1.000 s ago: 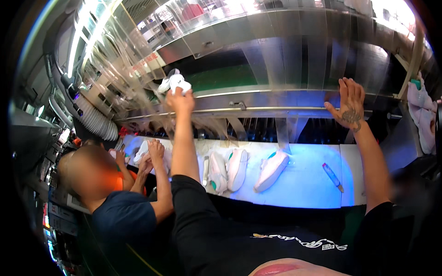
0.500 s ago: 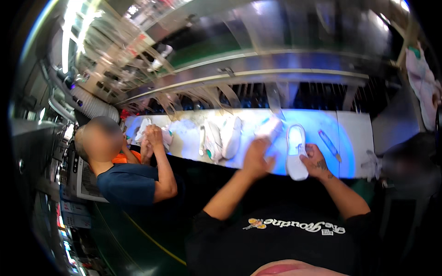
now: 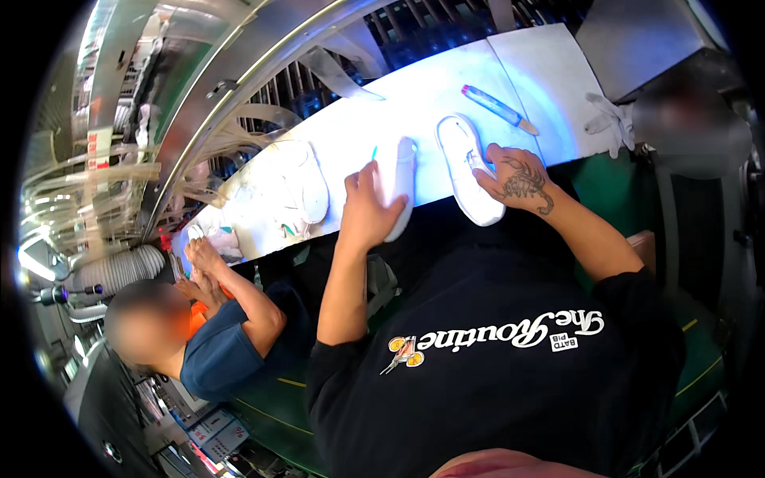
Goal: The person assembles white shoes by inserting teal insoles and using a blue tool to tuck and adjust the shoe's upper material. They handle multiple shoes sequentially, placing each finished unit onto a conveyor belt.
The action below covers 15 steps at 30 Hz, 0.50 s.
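My right hand (image 3: 519,179) grips the near half of a white shoe (image 3: 470,191), its thumb over the opening. The shoe rests on the white table (image 3: 434,88) under bluish light, heel end past the near edge. My left hand (image 3: 370,209) is at a second white shoe (image 3: 405,171) to the left; its fingers are spread and its thumb lies against the shoe's side. Beyond the right hand lies a blue stick-like tool (image 3: 492,105) with a red end and a tan tip. Further left, more white shoes (image 3: 307,183) lie in glare.
At the left a co-worker in a dark blue shirt (image 3: 227,350) handles a shoe with both hands (image 3: 203,259). A white glove (image 3: 610,126) lies at the table's right end. Clear hanging strips (image 3: 339,72) and a metal rail (image 3: 263,52) run along the far side.
My view has turned, so the table now slants up to the right. My left hand, blurred earlier, is now beside the second shoe. The right hand still holds its shoe.
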Available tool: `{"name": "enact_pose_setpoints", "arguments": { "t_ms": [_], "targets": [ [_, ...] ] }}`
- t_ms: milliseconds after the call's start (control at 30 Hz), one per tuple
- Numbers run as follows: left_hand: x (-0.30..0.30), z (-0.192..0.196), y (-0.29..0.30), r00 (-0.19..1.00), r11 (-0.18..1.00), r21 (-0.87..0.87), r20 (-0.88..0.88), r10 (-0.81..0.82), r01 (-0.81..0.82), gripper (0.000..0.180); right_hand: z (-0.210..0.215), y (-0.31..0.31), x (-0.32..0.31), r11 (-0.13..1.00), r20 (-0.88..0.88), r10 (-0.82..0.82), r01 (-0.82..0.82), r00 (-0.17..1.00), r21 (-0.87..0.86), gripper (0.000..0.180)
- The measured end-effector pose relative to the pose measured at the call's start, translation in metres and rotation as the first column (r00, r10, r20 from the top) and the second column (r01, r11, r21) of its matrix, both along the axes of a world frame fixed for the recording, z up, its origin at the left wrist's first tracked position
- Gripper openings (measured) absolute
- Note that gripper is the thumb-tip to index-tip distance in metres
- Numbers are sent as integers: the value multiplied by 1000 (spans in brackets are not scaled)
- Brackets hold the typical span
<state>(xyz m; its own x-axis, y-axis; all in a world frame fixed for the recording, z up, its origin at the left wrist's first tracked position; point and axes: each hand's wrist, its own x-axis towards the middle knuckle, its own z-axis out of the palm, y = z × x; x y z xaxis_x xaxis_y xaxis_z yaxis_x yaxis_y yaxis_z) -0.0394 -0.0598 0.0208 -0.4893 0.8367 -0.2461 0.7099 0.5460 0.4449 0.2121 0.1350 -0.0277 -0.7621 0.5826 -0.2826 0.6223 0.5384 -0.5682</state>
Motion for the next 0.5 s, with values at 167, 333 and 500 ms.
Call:
{"name": "enact_pose_setpoints", "arguments": {
  "t_ms": [167,333,500],
  "targets": [
    [35,20,4,979,999,22,-201,-21,26,71,1,6,-1,995,-107,6,5,994,102,51],
    [28,9,36,884,912,177,-367,-288,371,50,-19,20,-2,957,-371,233,-144,899,251,57],
    [24,-10,59,847,900,67,-375,-376,430,29,-26,19,-4,965,-422,206,-111,883,239,49]
  ]
}}
